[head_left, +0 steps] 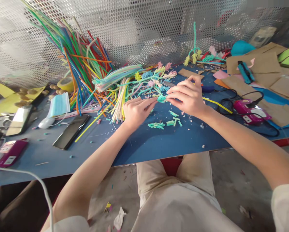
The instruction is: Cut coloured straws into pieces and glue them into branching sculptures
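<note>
The long blue desk point(144, 145) runs under a perforated metal screen, and most of it is covered in craft litter. Biggest by far is the leaning sheaf of uncut coloured fuzzy stems point(79, 61) at the back left, so plenty of stock looks untouched. In front of it lies a heap of finished little flower-like twists in pink, yellow and pale blue point(154, 79), and I would judge the work well under way from that pile, though far from through the supply. Flat brown cardboard sheets point(258, 64) and a magenta glue gun point(246, 111) with its black cord sit off to the right; a black phone point(70, 131) lies to the left.

Nearer the worker, about 10 short teal cut stem pieces point(164, 123) wait loose on the desk, which suggests several more bits are left to assemble. The left hand point(137, 111) and the right hand point(186, 95) meet over the middle, both pinched shut on 1 small teal fuzzy twist point(162, 98), held just above the desk between the fingertips.
</note>
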Demonstrator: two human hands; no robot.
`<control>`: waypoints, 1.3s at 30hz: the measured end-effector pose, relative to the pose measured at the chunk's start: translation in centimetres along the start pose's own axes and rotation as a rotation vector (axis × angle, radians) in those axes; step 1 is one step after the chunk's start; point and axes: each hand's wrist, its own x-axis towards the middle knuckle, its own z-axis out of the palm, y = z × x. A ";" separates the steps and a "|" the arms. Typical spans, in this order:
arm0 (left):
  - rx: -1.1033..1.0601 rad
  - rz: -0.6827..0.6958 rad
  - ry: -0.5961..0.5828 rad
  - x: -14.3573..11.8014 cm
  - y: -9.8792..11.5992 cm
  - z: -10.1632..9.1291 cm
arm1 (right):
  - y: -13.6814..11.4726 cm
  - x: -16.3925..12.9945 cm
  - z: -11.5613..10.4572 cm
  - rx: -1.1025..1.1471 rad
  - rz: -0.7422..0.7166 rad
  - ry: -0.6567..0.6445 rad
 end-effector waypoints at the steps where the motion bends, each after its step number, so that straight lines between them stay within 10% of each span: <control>1: 0.003 0.005 0.007 0.0 0.0 0.0 | -0.2 0.0 0.0 -0.004 0.004 0.001; 23: -0.030 -0.005 0.024 -0.4 0.3 0.0 | -1.9 0.1 0.7 0.103 0.142 0.244; 39: -0.037 -0.011 -0.022 -0.3 -0.7 0.3 | 2.0 0.2 0.8 0.089 0.072 0.037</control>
